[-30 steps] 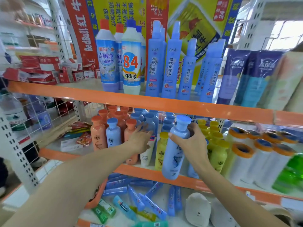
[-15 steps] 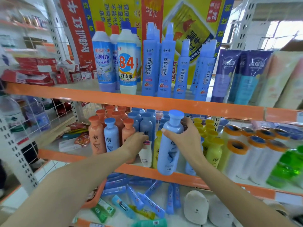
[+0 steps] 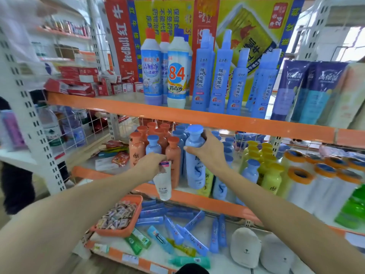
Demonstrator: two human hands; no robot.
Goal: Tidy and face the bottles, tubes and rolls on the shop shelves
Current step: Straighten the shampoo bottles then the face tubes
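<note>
While both bare arms reached toward the orange-edged middle shelf [image 3: 197, 196], each hand held one item.

Fingers of the right hand [image 3: 209, 153] were curled round the shoulder of a tall pale-blue plastic bottle [image 3: 194, 165], which stood upright at the front of that shelf, blue cap on top, long axis vertical. Just left of it, the left hand [image 3: 152, 163] pinched the flat crimped end of a small white squeeze tube [image 3: 163, 184], which hung cap-down before the shelf's lip.
</note>
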